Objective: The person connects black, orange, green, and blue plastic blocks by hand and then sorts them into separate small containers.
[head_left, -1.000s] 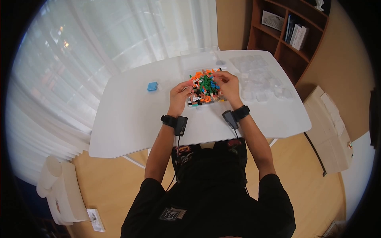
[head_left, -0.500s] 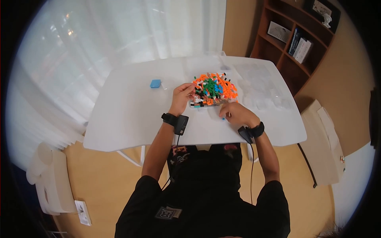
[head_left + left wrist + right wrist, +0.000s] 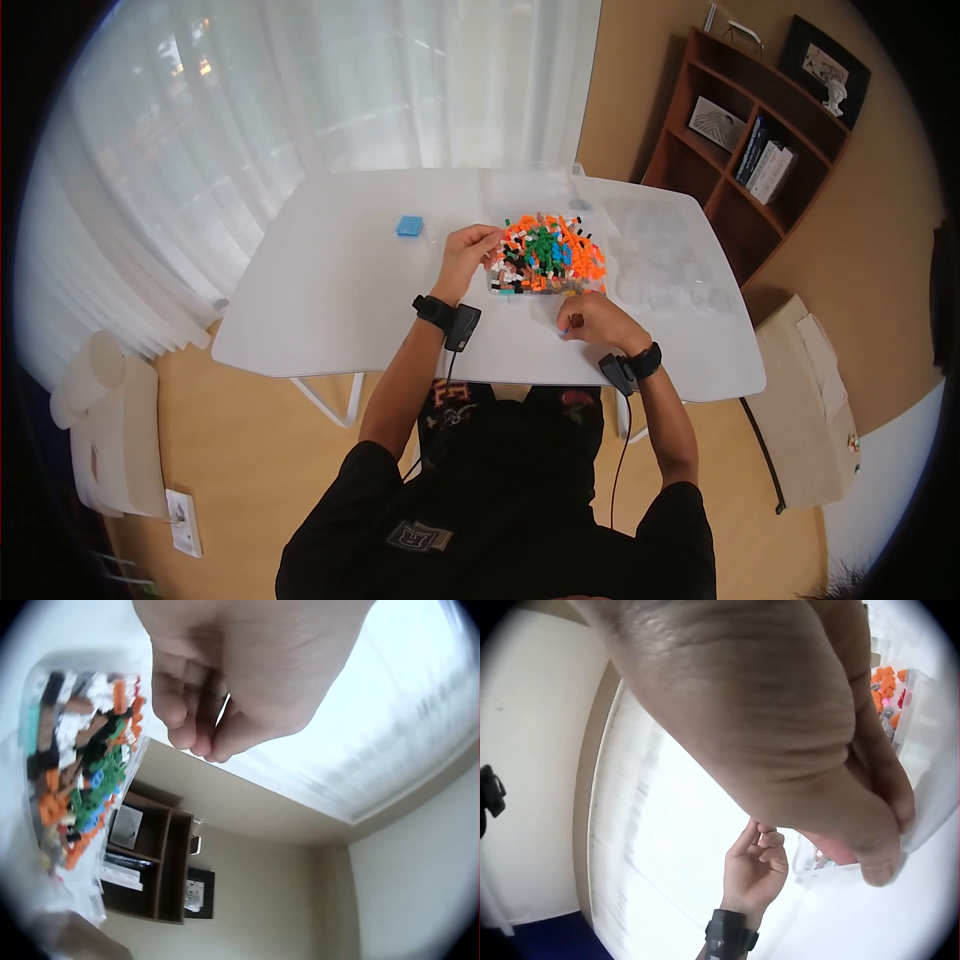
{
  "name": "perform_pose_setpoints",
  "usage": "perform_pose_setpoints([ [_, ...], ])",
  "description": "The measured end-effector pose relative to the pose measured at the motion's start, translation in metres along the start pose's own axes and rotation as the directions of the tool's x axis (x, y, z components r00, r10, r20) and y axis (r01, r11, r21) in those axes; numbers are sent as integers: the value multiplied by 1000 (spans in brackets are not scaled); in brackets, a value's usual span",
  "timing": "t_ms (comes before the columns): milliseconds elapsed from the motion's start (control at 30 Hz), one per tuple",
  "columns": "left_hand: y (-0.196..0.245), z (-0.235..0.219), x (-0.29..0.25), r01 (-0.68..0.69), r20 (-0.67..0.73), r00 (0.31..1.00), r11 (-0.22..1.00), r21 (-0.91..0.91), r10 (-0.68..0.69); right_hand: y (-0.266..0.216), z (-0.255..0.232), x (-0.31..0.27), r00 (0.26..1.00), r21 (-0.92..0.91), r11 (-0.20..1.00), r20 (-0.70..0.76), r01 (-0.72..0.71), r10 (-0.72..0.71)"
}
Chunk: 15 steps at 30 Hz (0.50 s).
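A heap of small toy building bricks (image 3: pixel 545 255) in orange, green, white, black, brown and blue fills a shallow clear tray (image 3: pixel 922 724). At the tray's left edge is my left hand (image 3: pixel 468 258). Its thumb and fingertips meet in the left wrist view, and no piece shows between them. My right hand (image 3: pixel 602 322) is low over the table in front of the tray, its fingers curled. Thumb and forefinger pinch a small blue brick (image 3: pixel 565 334), just visible at their tips in the head view; in the right wrist view the fingers hide it.
On the white table (image 3: pixel 310 290), a blue square box (image 3: pixel 409 227) lies left of the tray. Clear plastic bags (image 3: pixel 660 255) spread out on the right. Behind the tray stands a clear plastic container (image 3: pixel 535 180). A shelf (image 3: pixel 715 150) stands beyond the table's right side.
My right hand has come from the heap's right side to the table in front of the tray, a small blue piece at its fingertips. My left hand stays by the tray's left edge.
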<state>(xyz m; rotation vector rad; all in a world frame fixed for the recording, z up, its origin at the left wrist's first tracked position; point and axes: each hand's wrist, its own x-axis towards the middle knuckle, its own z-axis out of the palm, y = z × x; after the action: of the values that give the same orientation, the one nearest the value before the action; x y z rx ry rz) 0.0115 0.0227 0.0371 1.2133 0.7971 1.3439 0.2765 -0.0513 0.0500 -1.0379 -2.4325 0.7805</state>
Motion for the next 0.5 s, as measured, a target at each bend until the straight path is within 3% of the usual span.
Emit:
perform_pose_setpoints([
  [67, 13, -11, 2, -83, 17, 997, 980, 179, 81, 4, -3, 4, 995, 115, 993, 96, -22, 11],
  [167, 34, -39, 10, -134, -156, 972, 960, 247, 176, 13, -7, 8, 995, 144, 990, 102, 6, -21],
  [267, 41, -81, 25, -234, -387, 867, 942, 241, 315, 19, -16, 12, 997, 151, 988, 60, 38, -48],
  [300, 39, -100, 33, -235, -432, 824, 915, 327, 366, 21, -21, 15, 997, 147, 988, 52, 40, -48],
  [333, 29, -124, 42, -243, -425, 825, 913, 327, 372, 24, -28, 18, 999, 281, 960, 46, -19, 6],
  [367, 15, -148, 50, -205, -405, 784, 811, 547, 471, 27, -34, 21, 997, 410, 909, 48, -74, 60],
  [400, 5, -162, 55, -148, -360, 744, 665, 732, 562, 29, -39, 27, 997, 406, 911, 39, -73, 63],
  [433, 0, -167, 56, -157, -354, 748, 667, 729, 562, 30, -42, 34, 990, 379, 925, -115, -27, 76],
  [467, -7, -169, 54, -113, -276, 743, 520, 847, 610, 29, -45, 41, 960, 344, 939, -266, 12, 85],
  [500, -13, -171, 55, -66, -191, 741, 353, 933, 644, 26, -48, 47, 941, 341, 938, -292, -65, 171],
])
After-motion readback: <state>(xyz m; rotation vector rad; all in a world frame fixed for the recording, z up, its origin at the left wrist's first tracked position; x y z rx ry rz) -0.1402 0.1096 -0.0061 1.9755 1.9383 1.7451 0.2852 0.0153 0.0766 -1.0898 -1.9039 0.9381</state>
